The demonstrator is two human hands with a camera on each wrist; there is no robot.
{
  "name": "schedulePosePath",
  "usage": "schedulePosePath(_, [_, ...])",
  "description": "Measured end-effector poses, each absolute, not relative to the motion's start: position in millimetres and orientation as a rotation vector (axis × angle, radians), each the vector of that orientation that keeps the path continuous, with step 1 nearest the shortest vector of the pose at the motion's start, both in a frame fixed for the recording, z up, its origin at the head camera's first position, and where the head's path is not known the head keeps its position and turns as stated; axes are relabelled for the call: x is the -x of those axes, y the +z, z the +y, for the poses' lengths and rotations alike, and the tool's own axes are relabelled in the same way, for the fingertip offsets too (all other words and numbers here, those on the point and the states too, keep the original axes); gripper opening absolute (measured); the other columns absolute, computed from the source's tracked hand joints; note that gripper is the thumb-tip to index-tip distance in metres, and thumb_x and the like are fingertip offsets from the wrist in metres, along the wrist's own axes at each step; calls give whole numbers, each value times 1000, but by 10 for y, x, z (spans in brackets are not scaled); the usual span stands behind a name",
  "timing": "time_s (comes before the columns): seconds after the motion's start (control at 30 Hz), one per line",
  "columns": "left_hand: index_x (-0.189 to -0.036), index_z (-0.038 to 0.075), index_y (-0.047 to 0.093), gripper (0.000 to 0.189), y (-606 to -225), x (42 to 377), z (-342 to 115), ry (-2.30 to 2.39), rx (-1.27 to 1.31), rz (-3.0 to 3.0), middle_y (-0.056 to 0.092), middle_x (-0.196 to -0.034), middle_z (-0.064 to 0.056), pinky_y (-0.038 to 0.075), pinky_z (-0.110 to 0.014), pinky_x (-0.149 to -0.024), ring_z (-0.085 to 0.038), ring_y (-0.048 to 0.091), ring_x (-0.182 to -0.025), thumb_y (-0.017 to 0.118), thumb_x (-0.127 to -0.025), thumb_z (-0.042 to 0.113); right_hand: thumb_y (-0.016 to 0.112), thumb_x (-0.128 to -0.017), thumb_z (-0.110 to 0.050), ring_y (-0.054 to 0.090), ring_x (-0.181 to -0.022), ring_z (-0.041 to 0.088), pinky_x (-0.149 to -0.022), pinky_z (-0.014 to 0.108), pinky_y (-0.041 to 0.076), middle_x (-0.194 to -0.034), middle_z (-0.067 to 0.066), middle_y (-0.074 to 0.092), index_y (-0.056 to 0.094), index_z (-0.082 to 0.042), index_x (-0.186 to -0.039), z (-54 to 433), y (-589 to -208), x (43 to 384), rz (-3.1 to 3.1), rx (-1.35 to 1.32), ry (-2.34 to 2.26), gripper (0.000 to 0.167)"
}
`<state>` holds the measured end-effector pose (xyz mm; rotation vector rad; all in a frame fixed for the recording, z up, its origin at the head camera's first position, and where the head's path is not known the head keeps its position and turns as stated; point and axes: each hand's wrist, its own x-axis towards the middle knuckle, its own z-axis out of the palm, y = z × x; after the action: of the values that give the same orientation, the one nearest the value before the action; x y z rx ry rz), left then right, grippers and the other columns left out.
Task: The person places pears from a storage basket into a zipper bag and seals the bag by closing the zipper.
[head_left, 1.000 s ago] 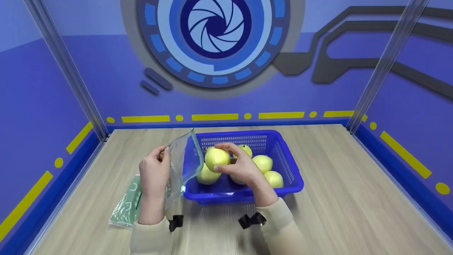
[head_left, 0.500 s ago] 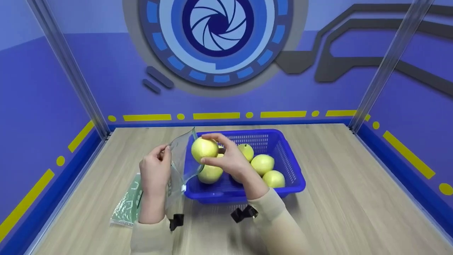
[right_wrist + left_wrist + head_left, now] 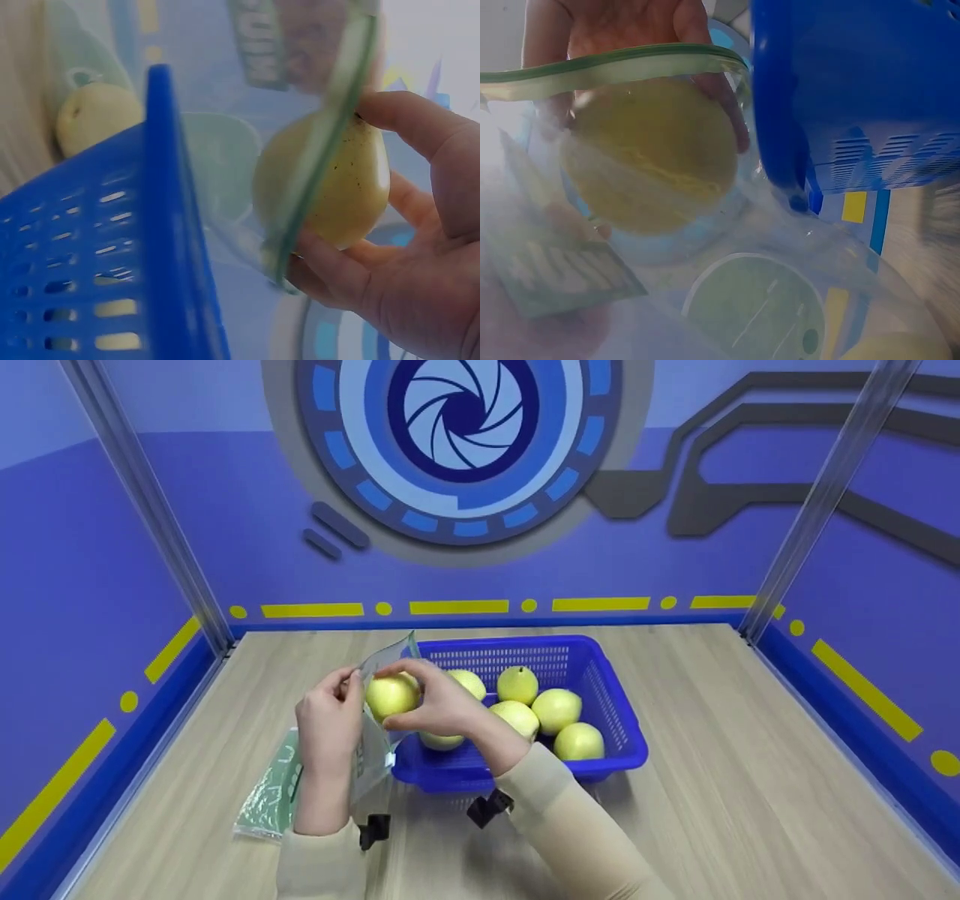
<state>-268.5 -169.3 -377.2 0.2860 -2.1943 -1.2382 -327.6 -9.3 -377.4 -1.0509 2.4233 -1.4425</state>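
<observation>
My left hand (image 3: 328, 726) pinches the edge of a clear zip bag (image 3: 373, 769) with a green-trimmed mouth and a white slider. A yellow-green pear (image 3: 393, 697) is held in my right hand (image 3: 442, 701), fingers and thumb around its sides. In the right wrist view the held pear (image 3: 337, 180) is partly inside the bag's mouth, behind the green zip strip (image 3: 322, 157). Through the film, the left wrist view shows the same pear (image 3: 652, 157). Another pear (image 3: 97, 116) appears low in the bag in the right wrist view.
A blue plastic basket (image 3: 615, 720) stands beside the bag, several pears (image 3: 556, 711) lying in it. Left of it, partly under my left forearm, lies a green-and-clear packet (image 3: 268, 795) on the wooden table (image 3: 750, 780). Blue walls (image 3: 480, 577) enclose the back and sides.
My right hand has carried the pear leftward from over the basket into the bag's mouth. My left hand keeps its hold on the bag, almost unmoved.
</observation>
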Motion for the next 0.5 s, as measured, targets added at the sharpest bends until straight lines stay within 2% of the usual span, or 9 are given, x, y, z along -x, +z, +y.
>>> schedulePosePath(0.13, [-116,-2,76,26,-3772,2683,-1691,-1228,-282,-2192,64,-78,-12,39,-18,-55,-15,50,-64,61,-102,15,84,-81,-12,56,-122,19,-96,30,51,-140,5,60,63,-17,-138,-192,-3808,3284,2521,1146,-1266,61])
schedulePosePath(0.33, [-117,-1,76,27,-3768,2676,-1686,-1230,-285,-2209,69,-82,-14,42,-15,-57,-19,55,-69,61,-103,17,84,-83,-14,54,-132,18,-108,30,48,-143,3,58,61,-16,-140,-277,-3839,3270,2594,1226,-1072,61])
schedulePosePath(0.5, [-117,-1,76,27,-3770,2676,-1684,-1223,-280,-2207,70,-84,-15,43,-16,-59,-19,56,-70,61,-103,17,84,-84,-16,54,-134,19,-110,30,47,-147,3,56,59,-17,-143,-307,-3858,3258,2612,1219,-1018,64])
